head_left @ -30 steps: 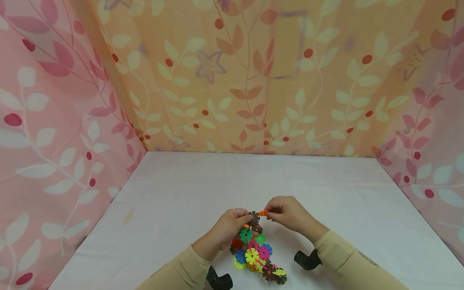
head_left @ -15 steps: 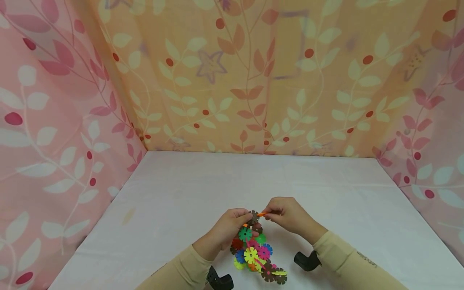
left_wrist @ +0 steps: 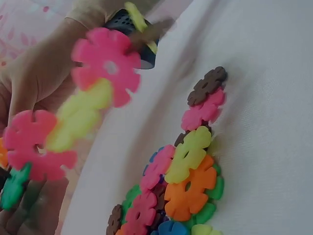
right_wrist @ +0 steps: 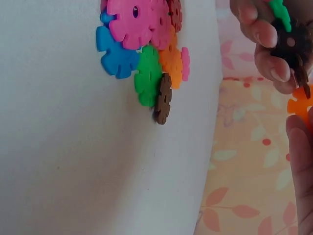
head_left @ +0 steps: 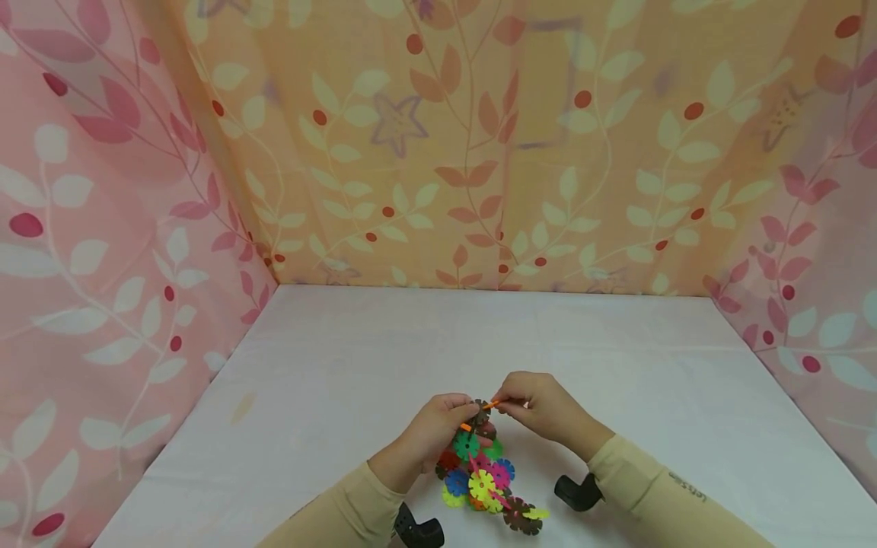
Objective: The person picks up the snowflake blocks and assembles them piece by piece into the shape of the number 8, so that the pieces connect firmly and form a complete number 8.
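Note:
My left hand [head_left: 428, 430] pinches a brown snowflake building disc [head_left: 481, 416] between thumb and fingers. From it hangs a linked chain of discs, including a green one [head_left: 467, 446]; pink [left_wrist: 107, 66] and yellow [left_wrist: 80, 115] ones show in the left wrist view. Facing it, my right hand [head_left: 541, 403] pinches an orange snowflake disc [right_wrist: 301, 105], seen nearly edge-on in the head view, its near end right at the brown disc's rim. Below the hands lies a pile of joined discs on the table, with an orange disc [left_wrist: 190, 188] and a blue one [right_wrist: 117, 54].
White cloth covers the table [head_left: 329, 350]. Floral curtains stand behind it [head_left: 466, 152] and at both sides. A black curved device [head_left: 578, 493] sits by the right wrist, and another [head_left: 419, 530] by the left wrist.
My right hand has shifted slightly left, bringing the orange disc closer against the brown disc and turning it edge-on. The lower end of the hanging chain has swung a little. The left hand barely moves.

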Tool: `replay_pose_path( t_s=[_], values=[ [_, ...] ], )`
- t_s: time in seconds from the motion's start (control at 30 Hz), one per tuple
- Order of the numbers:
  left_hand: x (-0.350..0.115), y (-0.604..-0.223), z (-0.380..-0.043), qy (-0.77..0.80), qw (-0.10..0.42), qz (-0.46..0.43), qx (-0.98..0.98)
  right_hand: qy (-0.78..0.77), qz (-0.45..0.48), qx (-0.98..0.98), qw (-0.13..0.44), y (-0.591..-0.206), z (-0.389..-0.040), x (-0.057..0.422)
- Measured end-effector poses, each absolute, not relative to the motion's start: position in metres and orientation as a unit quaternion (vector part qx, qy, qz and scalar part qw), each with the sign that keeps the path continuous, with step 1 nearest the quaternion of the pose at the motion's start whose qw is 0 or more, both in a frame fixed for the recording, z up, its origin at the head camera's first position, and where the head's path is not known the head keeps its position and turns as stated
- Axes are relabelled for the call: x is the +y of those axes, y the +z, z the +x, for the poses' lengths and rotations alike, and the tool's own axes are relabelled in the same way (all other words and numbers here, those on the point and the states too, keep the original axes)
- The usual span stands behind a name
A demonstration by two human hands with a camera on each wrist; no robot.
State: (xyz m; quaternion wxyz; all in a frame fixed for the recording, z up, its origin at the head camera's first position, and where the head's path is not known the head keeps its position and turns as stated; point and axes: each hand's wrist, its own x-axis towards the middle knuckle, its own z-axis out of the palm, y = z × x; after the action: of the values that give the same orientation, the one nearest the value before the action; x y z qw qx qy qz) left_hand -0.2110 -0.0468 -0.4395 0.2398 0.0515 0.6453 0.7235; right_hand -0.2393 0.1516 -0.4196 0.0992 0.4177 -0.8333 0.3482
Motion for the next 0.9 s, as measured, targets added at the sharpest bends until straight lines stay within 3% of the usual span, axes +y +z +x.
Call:
replay_pose_path(
  t_s=[0.17,0.43,0.6,0.9],
  values=[
    [-0.046,-0.44,-0.211,0.708,0.268,0.054,0.651,0.361,0.433,-0.822,0.086,-0.421,-0.241,0.153],
    [-0.043,-0.447,-0.212,0.697,0.261,0.099,0.661,0.361,0.451,-0.816,0.032,-0.419,-0.24,0.154],
    [-0.048,-0.447,-0.213,0.698,0.249,0.08,0.667,0.354,0.395,-0.848,0.002,-0.418,-0.238,0.16],
    [-0.073,-0.443,-0.224,0.7,0.216,0.028,0.68,0.343,0.296,-0.885,-0.11,-0.43,-0.231,0.177]
  ],
)
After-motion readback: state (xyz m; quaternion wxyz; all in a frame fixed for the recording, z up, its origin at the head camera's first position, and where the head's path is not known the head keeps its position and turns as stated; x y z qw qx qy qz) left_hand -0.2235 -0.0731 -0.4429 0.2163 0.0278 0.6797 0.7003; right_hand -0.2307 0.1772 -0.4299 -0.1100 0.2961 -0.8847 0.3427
